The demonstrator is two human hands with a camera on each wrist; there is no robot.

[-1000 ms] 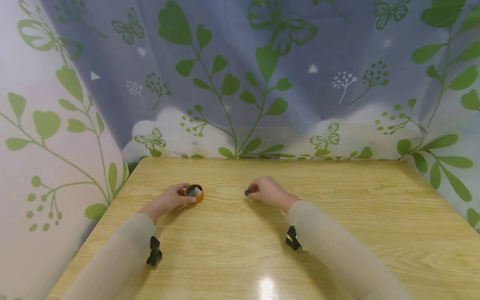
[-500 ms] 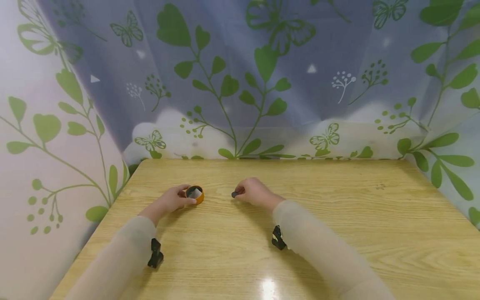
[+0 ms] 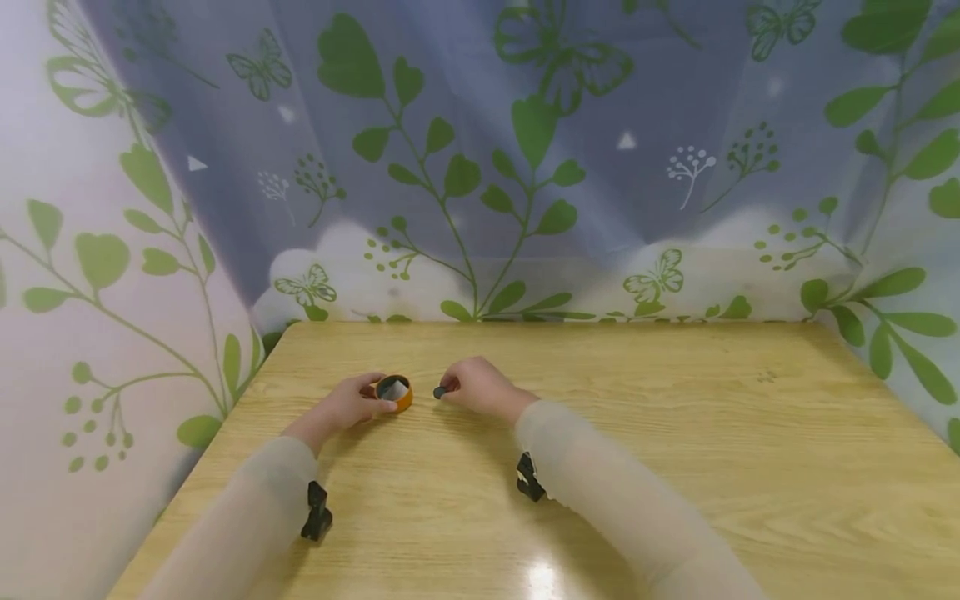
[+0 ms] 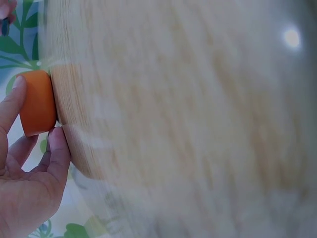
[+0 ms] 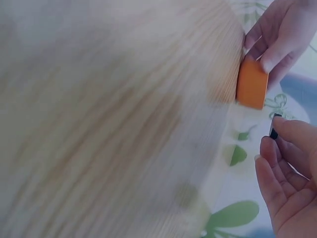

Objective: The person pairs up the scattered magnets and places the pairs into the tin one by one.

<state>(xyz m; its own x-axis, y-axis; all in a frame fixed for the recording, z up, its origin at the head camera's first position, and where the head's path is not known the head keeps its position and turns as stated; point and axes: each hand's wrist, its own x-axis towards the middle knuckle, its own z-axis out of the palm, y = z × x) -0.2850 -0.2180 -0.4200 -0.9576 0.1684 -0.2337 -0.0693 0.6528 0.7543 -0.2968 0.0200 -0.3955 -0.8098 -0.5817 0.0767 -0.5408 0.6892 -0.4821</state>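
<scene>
On the table, my left hand (image 3: 351,402) grips a small round orange bowl (image 3: 406,402) with a dark inside, thumb on the near side. A white piece (image 3: 397,390) lies in the bowl. Just right of it, my right hand (image 3: 480,388) pinches a small dark disc (image 3: 439,392) between thumb and fingertips, apart from the bowl. In the left wrist view the orange bowl (image 4: 38,101) stands upright on the tabletop. The right wrist view shows the disc (image 5: 275,127) nearly edge-on, a short way from the bowl (image 5: 252,85).
The wooden table (image 3: 675,467) stretches far to the right and toward the front. Behind it hangs a patterned cloth (image 3: 480,200) with leaves and butterflies, which also covers both sides. A black wrist camera (image 3: 317,510) sits under each sleeve.
My right hand has moved left with the dark disc, closing much of the distance to the bowl. The left hand and the bowl stay in place.
</scene>
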